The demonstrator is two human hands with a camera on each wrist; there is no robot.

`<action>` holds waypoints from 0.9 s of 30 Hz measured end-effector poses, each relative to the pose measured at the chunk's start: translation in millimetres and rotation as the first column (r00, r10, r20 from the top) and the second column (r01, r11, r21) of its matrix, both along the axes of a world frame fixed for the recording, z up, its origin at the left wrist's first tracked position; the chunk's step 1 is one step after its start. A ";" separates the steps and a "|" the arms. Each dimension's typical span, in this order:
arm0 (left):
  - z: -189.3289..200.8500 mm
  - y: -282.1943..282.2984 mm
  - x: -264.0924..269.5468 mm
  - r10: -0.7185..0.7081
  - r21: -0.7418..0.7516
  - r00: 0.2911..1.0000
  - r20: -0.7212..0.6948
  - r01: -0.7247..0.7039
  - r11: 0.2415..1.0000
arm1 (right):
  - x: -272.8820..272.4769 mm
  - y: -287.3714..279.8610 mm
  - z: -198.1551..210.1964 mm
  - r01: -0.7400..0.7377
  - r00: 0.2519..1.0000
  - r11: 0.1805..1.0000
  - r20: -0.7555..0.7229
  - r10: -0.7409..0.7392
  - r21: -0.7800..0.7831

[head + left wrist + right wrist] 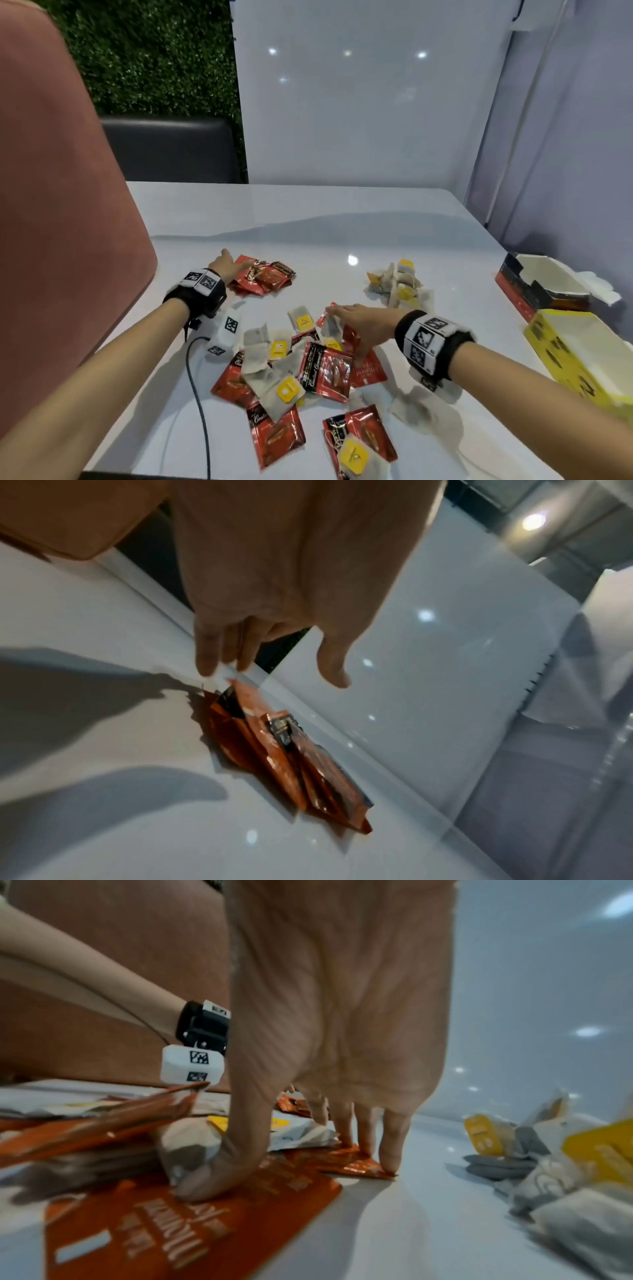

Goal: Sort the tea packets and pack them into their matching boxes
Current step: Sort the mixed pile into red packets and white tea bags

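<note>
Nearest the head camera, red foil sachets [275, 442] and paper tea bags with yellow tags [287, 390] lie overlapped in a mixed, unsorted heap on the glossy white table [394, 226]. Right hand [363, 323]: fingers spread, with the fingertips [390, 1156] and thumb pressed down on red sachets at the heap's far edge; nothing is lifted, and whether a pinch has begun cannot be told. Left hand [224, 267]: fingers relaxed and released just over the sorted pile of red sachets [262, 279], holding nothing. Sorted pile of paper tea bags [400, 284]: far right of the heap, well apart from the red pile. Red-and-black box [537, 287] and yellow box [582, 346]: both open at the table's right edge, no packets visible inside.

Risks, as judged: the sachets are smooth, flat foil rectangles, likely to slide on the polished top under pressing fingers, or to lift in pairs where they overlap. The tea bags are soft, crumpled, porous paper with tags; a tag caught under a sachet could drag a bag into the wrong pile
</note>
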State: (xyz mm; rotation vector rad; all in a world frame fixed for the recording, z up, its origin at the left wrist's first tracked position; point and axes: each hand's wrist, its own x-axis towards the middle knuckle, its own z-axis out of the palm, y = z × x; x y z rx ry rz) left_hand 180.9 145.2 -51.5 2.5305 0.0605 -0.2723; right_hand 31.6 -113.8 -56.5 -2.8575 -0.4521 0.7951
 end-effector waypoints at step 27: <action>-7.3 -20.5 -110.8 -0.724 0.352 0.660 -0.203 0.738 0.575 | -24.6 -4.7 10.4 -0.002 0.986 1.000 0.167 0.001 0.007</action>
